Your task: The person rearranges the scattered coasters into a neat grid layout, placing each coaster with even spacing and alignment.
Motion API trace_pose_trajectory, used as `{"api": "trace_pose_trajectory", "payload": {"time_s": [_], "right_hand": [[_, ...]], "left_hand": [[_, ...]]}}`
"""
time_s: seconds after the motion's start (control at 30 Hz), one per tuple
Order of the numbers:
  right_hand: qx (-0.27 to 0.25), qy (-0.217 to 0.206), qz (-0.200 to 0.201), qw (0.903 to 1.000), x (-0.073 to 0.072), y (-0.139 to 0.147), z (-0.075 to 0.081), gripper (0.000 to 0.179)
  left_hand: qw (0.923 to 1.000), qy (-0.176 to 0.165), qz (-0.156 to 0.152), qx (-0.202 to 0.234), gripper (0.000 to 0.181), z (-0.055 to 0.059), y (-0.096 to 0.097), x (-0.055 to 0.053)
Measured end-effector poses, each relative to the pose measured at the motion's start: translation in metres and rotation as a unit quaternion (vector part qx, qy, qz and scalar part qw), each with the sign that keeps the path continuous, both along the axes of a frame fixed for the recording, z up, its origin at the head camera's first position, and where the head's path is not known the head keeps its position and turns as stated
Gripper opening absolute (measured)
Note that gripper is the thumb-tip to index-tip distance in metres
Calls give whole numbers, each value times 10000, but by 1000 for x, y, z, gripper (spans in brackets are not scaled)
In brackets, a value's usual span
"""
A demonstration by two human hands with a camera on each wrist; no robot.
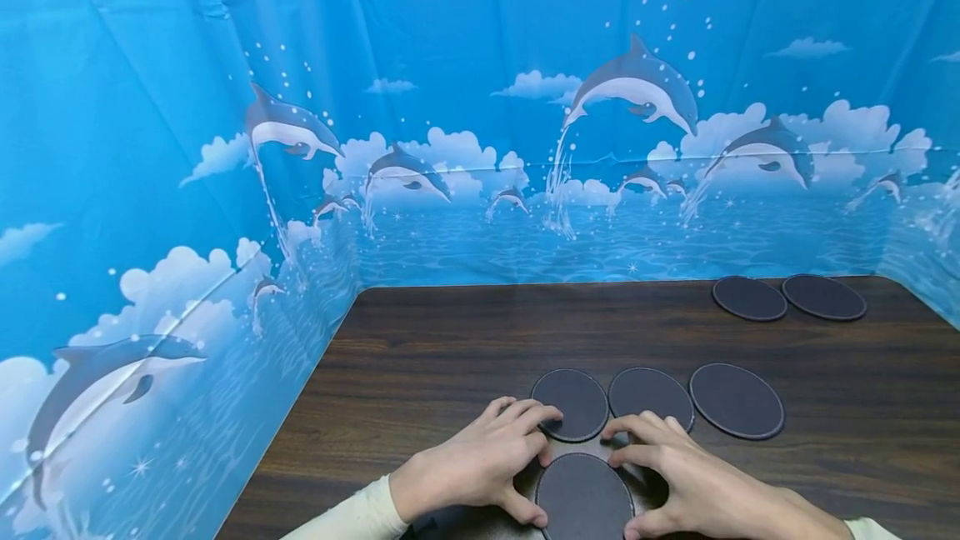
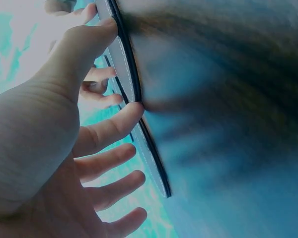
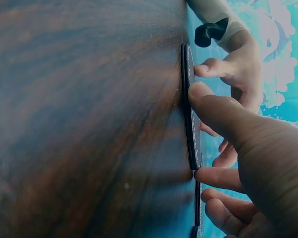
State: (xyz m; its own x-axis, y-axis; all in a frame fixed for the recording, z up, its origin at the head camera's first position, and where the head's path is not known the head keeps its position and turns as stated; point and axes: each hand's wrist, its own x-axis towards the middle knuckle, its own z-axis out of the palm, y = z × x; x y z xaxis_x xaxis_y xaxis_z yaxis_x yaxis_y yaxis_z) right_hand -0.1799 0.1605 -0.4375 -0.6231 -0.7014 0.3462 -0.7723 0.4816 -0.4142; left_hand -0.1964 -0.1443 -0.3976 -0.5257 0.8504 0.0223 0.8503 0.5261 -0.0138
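Note:
A round dark leather coaster (image 1: 585, 497) with a stitched rim lies flat at the near side of the table, between both hands. My left hand (image 1: 487, 461) holds its left side, thumb and index finger set against the rim. From the right, my right hand (image 1: 686, 473) grips the same coaster by thumb and index finger. In the left wrist view the left thumb (image 2: 102, 37) sits on the coaster's edge. The right thumb (image 3: 208, 99) presses that edge in the right wrist view. The left hand's other fingers reach over another coaster (image 1: 577, 407) just beyond.
Right of that one, two more coasters, a middle one (image 1: 651, 400) and a right one (image 1: 737, 401), complete a row. Two others, one left (image 1: 750, 298) and one right (image 1: 825, 297), lie by the back edge of the dark wooden table (image 1: 450, 340). A blue dolphin-print curtain (image 1: 465, 40) surrounds it.

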Motion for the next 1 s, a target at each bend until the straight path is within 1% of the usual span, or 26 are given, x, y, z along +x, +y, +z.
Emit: {"api": "trace_pose_trajectory", "payload": {"time_s": [0.17,0.43,0.77,1.0], "right_hand": [[103,-59,15,9999,-2,-1,-1,57],[65,-39,107,9999,-4,0,-1,60],[142,25,-88,9999,-7,1,0,59],[118,-89,47,9999,-7,1,-1,60]], "left_hand": [[10000,-63,-5,23,48,1,-3,-2],[9998,-72,-61,165,48,1,-4,-5],[9998,-30,-98,186,47,2,-5,-10],[9996,-107,-118,215,46,0,-7,-9]]}}
